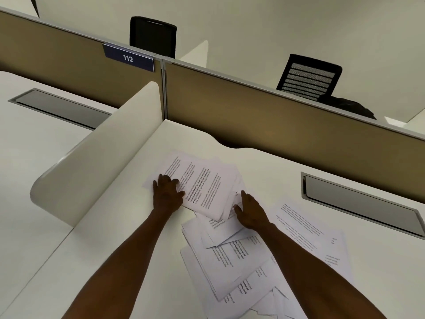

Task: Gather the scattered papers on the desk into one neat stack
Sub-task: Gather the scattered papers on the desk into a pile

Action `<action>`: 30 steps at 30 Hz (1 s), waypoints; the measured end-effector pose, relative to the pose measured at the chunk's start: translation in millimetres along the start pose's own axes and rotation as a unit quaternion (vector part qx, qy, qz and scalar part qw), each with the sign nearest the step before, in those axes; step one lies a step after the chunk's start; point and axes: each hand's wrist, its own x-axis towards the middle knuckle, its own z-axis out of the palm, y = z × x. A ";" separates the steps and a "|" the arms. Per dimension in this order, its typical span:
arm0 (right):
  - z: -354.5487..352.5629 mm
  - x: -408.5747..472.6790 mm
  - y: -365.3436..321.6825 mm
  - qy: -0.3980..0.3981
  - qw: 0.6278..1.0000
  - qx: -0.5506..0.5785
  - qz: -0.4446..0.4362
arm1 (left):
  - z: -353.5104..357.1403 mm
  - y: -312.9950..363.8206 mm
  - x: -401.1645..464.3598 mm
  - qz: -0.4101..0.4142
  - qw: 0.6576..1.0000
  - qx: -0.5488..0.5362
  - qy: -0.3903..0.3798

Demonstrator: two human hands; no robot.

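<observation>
Printed white papers lie scattered over the white desk point(128, 238). A loose far bunch of sheets point(202, 183) sits askew in the middle. My left hand point(167, 194) lies flat on its left corner, fingers spread. My right hand point(249, 211) rests against the bunch's right lower edge, fingers apart, touching the sheets. Below my hands a messy pile of overlapping papers point(232, 265) runs toward the near edge. More sheets point(305, 229) lie to the right, partly under my right forearm.
A curved white side divider point(99, 162) stands to the left of the papers. A tan partition point(287, 132) closes the desk's far side, with a recessed grey cable tray point(358, 199) at the right. Two black chairs stand beyond the partition.
</observation>
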 end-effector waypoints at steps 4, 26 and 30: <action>3.7 -0.7 0.0 0.017 1.000 0.000 0.005 | -1.8 2.5 0.6 0.028 0.998 -0.027 -0.040; -3.7 -6.7 -16.5 0.058 0.994 -0.089 0.033 | 15.9 67.9 -66.0 -0.236 0.911 -0.326 0.088; -5.8 -7.2 -20.8 0.059 0.995 -0.062 0.054 | 2.3 67.8 -58.7 -0.270 0.868 -0.406 0.094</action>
